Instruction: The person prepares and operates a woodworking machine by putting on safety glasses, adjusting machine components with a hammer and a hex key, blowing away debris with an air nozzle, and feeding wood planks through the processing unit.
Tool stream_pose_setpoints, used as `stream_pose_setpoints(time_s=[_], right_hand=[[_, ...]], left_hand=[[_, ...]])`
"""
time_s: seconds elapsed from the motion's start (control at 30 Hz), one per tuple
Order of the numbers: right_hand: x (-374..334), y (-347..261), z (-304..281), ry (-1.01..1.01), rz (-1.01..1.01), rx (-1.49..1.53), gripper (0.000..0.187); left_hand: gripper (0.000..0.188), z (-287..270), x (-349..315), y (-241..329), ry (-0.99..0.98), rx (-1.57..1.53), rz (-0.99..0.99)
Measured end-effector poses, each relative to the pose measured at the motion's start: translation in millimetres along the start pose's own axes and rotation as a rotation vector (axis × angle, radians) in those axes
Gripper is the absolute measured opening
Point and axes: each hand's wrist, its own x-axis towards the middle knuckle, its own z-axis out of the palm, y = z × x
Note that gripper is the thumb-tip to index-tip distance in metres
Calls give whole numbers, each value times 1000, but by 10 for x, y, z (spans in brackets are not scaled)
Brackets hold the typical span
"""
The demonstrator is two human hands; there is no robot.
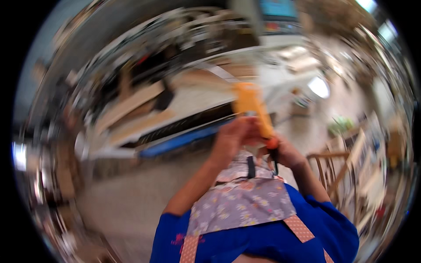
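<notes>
Before my apron, both hands are raised close together, blurred by motion. My left hand (242, 131) has its fingers curled at the near left side of a long orange-yellow object (251, 101), whose wide end points away from me. My right hand (287, 152) is closed around the near end, where a red-orange knob-like part and a black piece (274, 154) show. Whether the red and black parts belong to the orange object or form a separate tool, I cannot tell. Fingertips of both hands are partly hidden.
Ahead stands a workbench with a blue front edge (182, 141) and a dark slotted rail (188, 125). Wooden boards (131, 107) lie on its left side. A wooden chair-like frame (326, 168) stands at my right, with leaning planks (351, 158). A screen (279, 8) is at the far side.
</notes>
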Motion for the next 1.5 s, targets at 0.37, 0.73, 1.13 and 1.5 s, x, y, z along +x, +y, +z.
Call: stream_pose_setpoints(time_s=[0.37, 0.73, 1.13, 1.5], right_hand=[[1865, 244, 942, -463, 375, -347, 62], [3353, 175, 1196, -236, 422, -866, 46], [4196, 244, 876, 168, 393, -913, 34], [4059, -781, 1389, 103, 122, -673, 59]], left_hand=[[44, -1412, -780, 586, 582, 1100, 613], [74, -4182, -438, 1514, 988, 1897, 107], [62, -4967, 50, 1824, 602, 1932, -152], [69, -5603, 143, 2398, 466, 1871, 44]])
